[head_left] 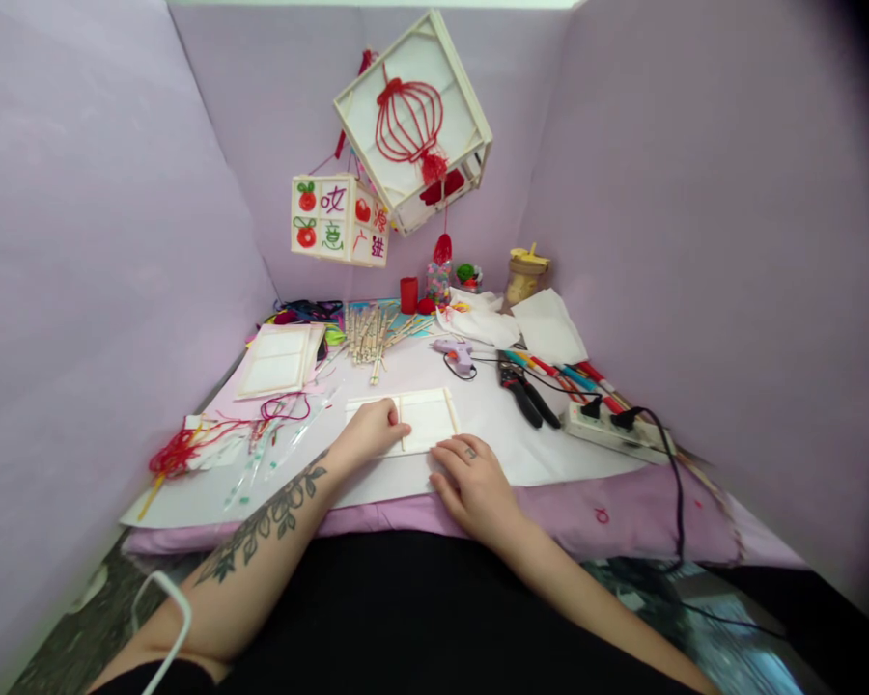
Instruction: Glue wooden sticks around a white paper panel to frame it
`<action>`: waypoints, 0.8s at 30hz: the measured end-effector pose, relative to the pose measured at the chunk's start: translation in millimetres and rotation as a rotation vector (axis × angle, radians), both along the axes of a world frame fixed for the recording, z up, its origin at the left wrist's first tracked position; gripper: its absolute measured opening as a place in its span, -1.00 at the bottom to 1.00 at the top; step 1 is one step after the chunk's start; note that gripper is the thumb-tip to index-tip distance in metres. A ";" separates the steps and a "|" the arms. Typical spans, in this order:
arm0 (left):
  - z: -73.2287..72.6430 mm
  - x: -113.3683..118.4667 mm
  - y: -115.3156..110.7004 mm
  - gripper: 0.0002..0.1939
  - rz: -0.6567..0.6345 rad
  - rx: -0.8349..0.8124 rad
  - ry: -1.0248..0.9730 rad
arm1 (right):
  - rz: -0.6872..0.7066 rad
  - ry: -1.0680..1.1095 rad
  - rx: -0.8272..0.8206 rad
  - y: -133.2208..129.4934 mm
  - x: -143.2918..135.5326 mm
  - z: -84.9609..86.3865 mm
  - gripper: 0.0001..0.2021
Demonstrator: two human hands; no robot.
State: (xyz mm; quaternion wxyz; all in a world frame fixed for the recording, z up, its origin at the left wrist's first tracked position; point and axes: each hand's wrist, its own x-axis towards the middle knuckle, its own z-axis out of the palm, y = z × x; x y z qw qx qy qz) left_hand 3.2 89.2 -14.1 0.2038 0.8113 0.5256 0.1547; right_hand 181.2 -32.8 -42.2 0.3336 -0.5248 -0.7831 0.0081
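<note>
A white paper panel framed with thin wooden sticks (426,417) lies flat on the table in front of me. My left hand (368,431) rests on the panel's left part, fingers curled over it and pressing down. Just below the panel's lower right corner, my right hand (473,480) lies palm down on the white sheet (550,454), fingertips touching the panel's near edge. Neither hand lifts anything.
A purple glue gun (455,351), black pliers (525,394), coloured pens (572,376) and a power strip (612,427) lie to the right. A pile of wooden sticks (369,333), finished panels (279,359) and red string (184,446) lie left. Two lanterns (412,121) hang behind.
</note>
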 end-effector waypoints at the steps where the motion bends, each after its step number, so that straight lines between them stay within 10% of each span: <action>1: -0.9 0.1 -0.1 -0.80 0.000 -0.001 -0.006 | 0.029 -0.001 -0.017 3.5 -5.8 5.0 -0.71; 9: -2.9 -2.4 1.9 -0.88 0.010 -0.008 0.009 | -0.053 -0.093 -0.263 44.3 -45.3 21.1 -0.82; 24: 5.6 11.5 20.1 -0.72 0.038 -0.085 0.261 | -0.036 -0.002 -0.196 47.8 -41.8 6.2 -0.93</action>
